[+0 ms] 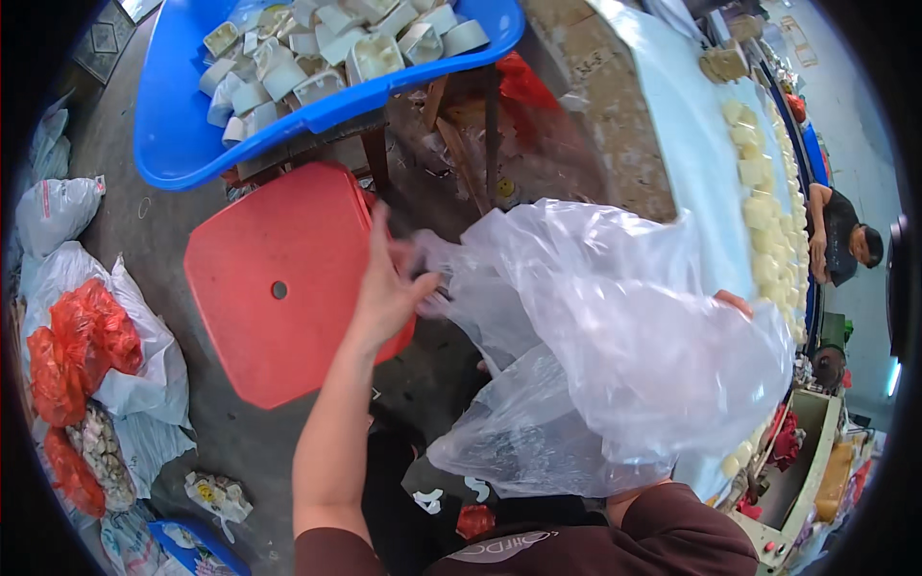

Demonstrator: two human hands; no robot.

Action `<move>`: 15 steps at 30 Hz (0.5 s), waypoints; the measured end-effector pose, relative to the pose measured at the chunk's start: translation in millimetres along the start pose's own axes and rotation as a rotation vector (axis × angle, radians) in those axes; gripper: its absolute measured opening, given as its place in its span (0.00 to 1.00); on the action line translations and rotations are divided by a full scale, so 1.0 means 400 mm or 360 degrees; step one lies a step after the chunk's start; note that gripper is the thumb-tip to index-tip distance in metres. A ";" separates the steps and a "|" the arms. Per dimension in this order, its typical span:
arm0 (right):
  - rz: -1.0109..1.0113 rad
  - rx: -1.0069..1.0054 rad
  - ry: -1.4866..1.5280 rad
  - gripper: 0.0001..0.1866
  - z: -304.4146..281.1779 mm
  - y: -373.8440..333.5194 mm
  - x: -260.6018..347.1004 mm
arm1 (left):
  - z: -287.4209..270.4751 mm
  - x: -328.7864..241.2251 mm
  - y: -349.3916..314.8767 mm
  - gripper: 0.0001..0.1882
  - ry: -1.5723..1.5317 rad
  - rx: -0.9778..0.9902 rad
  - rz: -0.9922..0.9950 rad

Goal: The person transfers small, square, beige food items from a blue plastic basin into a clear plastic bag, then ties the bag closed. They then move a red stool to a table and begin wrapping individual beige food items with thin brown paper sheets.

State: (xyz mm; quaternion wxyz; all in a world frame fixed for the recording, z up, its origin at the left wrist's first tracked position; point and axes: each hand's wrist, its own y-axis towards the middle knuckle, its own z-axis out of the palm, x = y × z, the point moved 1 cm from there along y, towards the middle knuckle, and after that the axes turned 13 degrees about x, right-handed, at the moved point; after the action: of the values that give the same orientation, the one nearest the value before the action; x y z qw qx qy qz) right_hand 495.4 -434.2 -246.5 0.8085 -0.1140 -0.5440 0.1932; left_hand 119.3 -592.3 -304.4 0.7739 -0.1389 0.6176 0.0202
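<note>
A large clear plastic bag (pixel 634 346) spreads crumpled in front of my body and right arm. My left hand (pixel 386 288) is at the bag's left edge, thumb and fingers apart and partly smeared by motion. It is over the right side of a red plastic stool (pixel 279 240) with a hole in its seat. Most of my right hand (pixel 735 303) and forearm is hidden by the bag. Only some fingers show at its far right edge, bent on the plastic and holding it up.
Beyond the stool, a blue tub (pixel 317 120) holds many whitish plastic parts. A pale blue work surface (pixel 696 144) on the right carries rows of cream-coloured pieces (pixel 764 211). Another person (pixel 845 235) is at its far side. Red bags (pixel 82 336) and white bags (pixel 158 374) lie on the left floor.
</note>
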 end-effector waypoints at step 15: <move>0.0440 0.0208 0.0280 0.23 0.096 -0.281 0.363 | 0.302 -0.323 -0.282 0.13 -0.1427 -0.0107 -0.0230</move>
State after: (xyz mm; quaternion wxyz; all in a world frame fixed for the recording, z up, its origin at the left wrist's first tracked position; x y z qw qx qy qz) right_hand 529.3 -472.7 -65.9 0.8245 -0.1512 -0.4366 0.3268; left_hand 226.3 -653.7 -134.7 0.9593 -0.1841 0.2093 0.0442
